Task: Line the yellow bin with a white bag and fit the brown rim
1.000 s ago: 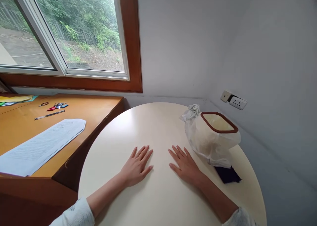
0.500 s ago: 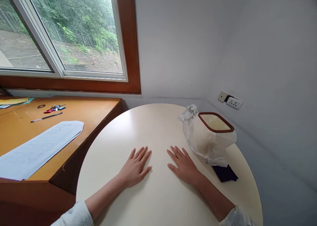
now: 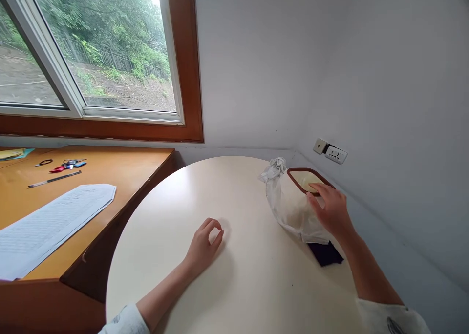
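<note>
My right hand (image 3: 330,208) is over the near right side of a small bin (image 3: 293,209) with a brown rim and a whitish bag around it. Its fingers are apart, the fingertips above the bin's opening and the thumb by the near rim. Whether they touch the rim I cannot tell. My left hand (image 3: 204,242) is over the round table (image 3: 249,285), loosely curled with nothing in it; a narrow gap shows between thumb and fingertips. A dark cloth (image 3: 325,254) lies partly under the bag, at the bin's near side.
A wooden desk (image 3: 146,173) on the left carries sheets of paper (image 3: 62,226), a pen (image 3: 54,179), a bunch of keys (image 3: 69,165) and a black ring (image 3: 44,162). Walls with a socket (image 3: 336,154) stand behind and right of the table.
My right hand has left the tabletop and moved right and away to the bin's rim. My left hand, flat before, has lifted and curled. The view has shifted slightly.
</note>
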Tool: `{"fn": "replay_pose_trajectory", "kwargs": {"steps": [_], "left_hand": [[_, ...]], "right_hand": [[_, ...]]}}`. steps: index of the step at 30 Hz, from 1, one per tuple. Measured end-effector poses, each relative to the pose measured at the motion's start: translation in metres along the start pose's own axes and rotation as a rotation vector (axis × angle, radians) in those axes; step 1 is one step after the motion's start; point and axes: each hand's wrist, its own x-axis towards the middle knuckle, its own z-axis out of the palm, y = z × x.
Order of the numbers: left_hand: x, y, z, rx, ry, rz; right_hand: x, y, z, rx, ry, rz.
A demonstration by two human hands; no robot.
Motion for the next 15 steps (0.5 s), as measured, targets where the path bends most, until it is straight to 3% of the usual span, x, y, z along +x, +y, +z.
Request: {"fn": "replay_pose_trajectory", "kwargs": {"steps": [4,7,10,15], "left_hand": [[0.001,0.009,0.002,-0.064,-0.011,-0.006],[0.001,0.010,0.002,-0.096,-0.020,-0.015],[0.000,0.007,0.002,-0.111,-0.025,0.001],[0.000,0.000,0.009,-0.193,-0.070,0.013]], "right_hand": [[0.008,0.022,-0.002,0.013,-0.229,0.037],[0.009,0.011,0.001,0.076,-0.247,0.047],[0.007,-0.019,0.006,0.150,-0.230,-0.017],[-0.005,-0.093,0.010,0.295,-0.217,-0.185]]}}
